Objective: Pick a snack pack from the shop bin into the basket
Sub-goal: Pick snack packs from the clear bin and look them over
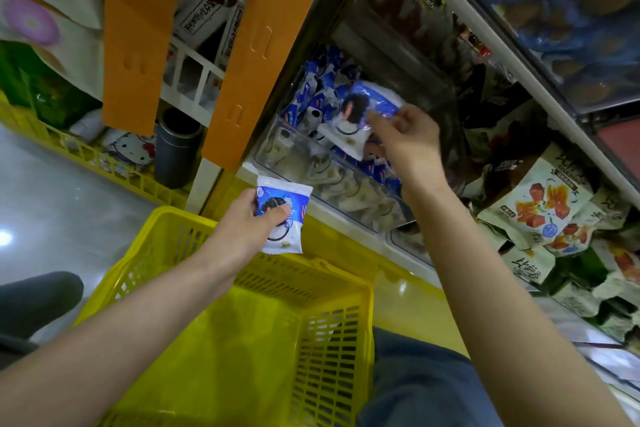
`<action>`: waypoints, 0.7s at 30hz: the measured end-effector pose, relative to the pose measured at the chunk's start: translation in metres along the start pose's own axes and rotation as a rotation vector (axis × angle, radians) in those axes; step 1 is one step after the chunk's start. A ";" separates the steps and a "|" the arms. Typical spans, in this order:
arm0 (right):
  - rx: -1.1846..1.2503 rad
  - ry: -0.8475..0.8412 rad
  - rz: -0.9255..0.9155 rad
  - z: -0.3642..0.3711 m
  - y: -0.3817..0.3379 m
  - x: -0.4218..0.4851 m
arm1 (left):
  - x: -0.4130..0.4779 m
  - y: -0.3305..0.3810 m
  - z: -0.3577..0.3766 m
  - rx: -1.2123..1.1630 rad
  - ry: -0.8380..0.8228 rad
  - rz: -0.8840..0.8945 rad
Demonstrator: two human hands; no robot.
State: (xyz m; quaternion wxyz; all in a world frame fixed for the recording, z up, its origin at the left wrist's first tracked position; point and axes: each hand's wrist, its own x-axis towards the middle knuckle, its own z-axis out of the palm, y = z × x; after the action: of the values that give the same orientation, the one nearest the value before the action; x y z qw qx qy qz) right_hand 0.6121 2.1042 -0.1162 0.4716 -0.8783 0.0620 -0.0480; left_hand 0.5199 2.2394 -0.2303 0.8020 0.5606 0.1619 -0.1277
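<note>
Snack packs (313,104) are bound for the yellow basket (329,340), parked low beneath the clear bin (273,152), probably for a short drop. Left grip (246,222) is clamped on one pack (287,196) above the basket's far rim; right grip (408,142) pinches another pack (370,102) by its corner, just over the bin's heap.

Each hand (258,218) (410,142) grips a snack pack (282,218) (363,114).
</note>
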 end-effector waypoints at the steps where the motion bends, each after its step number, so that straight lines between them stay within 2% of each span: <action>1: -0.032 -0.029 0.027 0.008 0.001 0.007 | 0.001 -0.001 0.000 -0.004 0.008 -0.005; 6: -0.324 -0.297 0.010 0.027 0.006 0.022 | 0.004 -0.005 -0.002 -0.034 0.027 -0.023; 9: -0.473 -0.363 0.017 0.031 0.005 0.027 | 0.005 -0.005 -0.001 -0.054 0.029 -0.032; 13: -0.385 -0.349 0.008 0.047 0.004 0.031 | 0.005 -0.004 0.001 -0.066 0.026 -0.032; 17: -0.451 -0.355 -0.045 0.061 0.004 0.031 | 0.005 -0.002 0.000 -0.078 0.029 -0.032; 21: -0.392 -0.456 0.051 0.054 0.000 0.030 | 0.004 0.000 0.001 -0.090 0.019 -0.029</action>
State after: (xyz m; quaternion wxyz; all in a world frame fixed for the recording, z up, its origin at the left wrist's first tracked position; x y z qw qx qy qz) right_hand 0.6498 2.1433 -0.1452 0.2958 -0.9389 -0.0152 0.1752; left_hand 0.5232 2.2386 -0.2318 0.8230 0.5227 0.1831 -0.1266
